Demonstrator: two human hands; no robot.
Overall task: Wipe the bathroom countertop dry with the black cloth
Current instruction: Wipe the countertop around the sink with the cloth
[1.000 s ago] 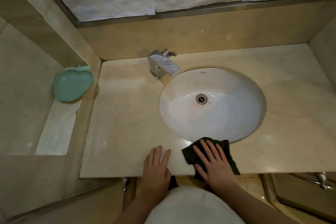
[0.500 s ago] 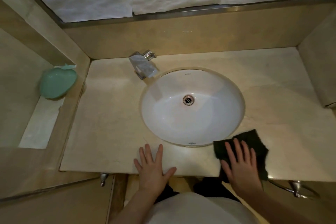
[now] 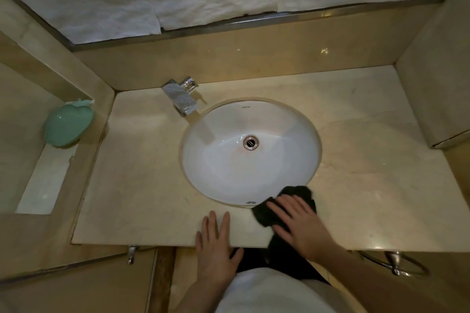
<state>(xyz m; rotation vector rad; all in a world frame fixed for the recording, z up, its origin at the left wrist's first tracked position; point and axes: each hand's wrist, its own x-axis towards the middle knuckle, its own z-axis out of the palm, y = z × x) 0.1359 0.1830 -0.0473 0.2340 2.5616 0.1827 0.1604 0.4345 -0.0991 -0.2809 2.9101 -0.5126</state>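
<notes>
A: Head view: the right hand [image 3: 298,226] lies flat, fingers spread and fairly straight, pressing the black cloth [image 3: 284,207] onto the front strip of the countertop [image 3: 142,180], right at the near rim of the sink [image 3: 250,151]. A corner of the cloth hangs over the front edge.

B: Why flat rather than bunched in a fist?

A: Probably to keep as much cloth as possible against the stone while wiping. The left hand [image 3: 216,239] is open too, palm down on the front edge and holding nothing, likely a brace.

B: Anything in the basin?

A: Only its drain [image 3: 250,142]; I can't tell whether water remains. The faucet [image 3: 181,98] stands behind it on the left. On the side ledge a green soap dish [image 3: 67,124] holds nothing I can make out.
</notes>
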